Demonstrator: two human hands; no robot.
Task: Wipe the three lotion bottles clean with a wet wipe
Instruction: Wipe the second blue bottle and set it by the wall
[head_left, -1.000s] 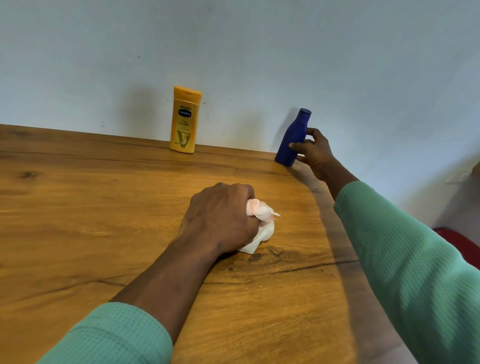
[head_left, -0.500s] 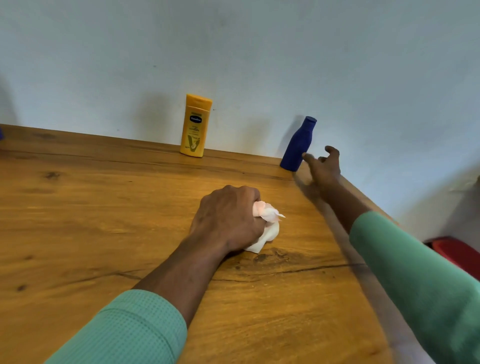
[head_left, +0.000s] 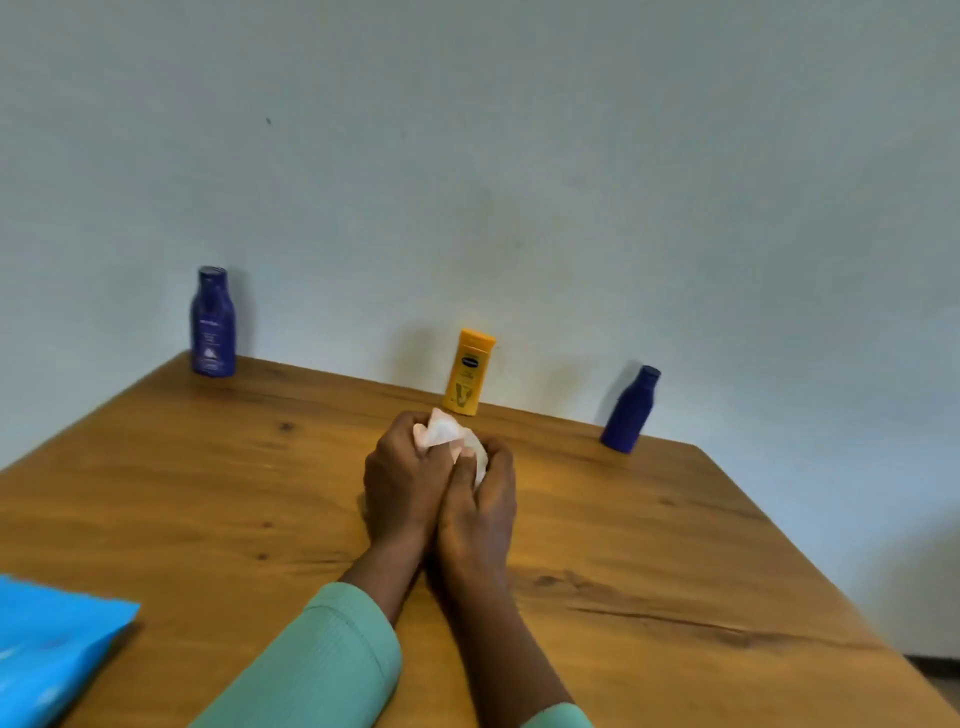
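Note:
Three lotion bottles stand upright along the table's far edge by the wall: a large dark blue bottle (head_left: 212, 322) at the left, a yellow bottle (head_left: 468, 372) in the middle, and a small blue bottle (head_left: 630, 409) at the right. My left hand (head_left: 402, 480) and my right hand (head_left: 480, 506) are pressed side by side at the table's middle, both gripping a crumpled white wet wipe (head_left: 449, 439) that sticks up between them. The wipe sits just in front of the yellow bottle. Neither hand touches a bottle.
The wooden table (head_left: 208, 493) runs up to a pale wall. A bright blue packet (head_left: 52, 649) lies at the near left corner. The table's right edge slants down at the right, with floor beyond it.
My right hand let go of the small blue bottle, drew back and joined my left hand on the wipe. The view swung, bringing the large blue bottle and the blue packet into sight.

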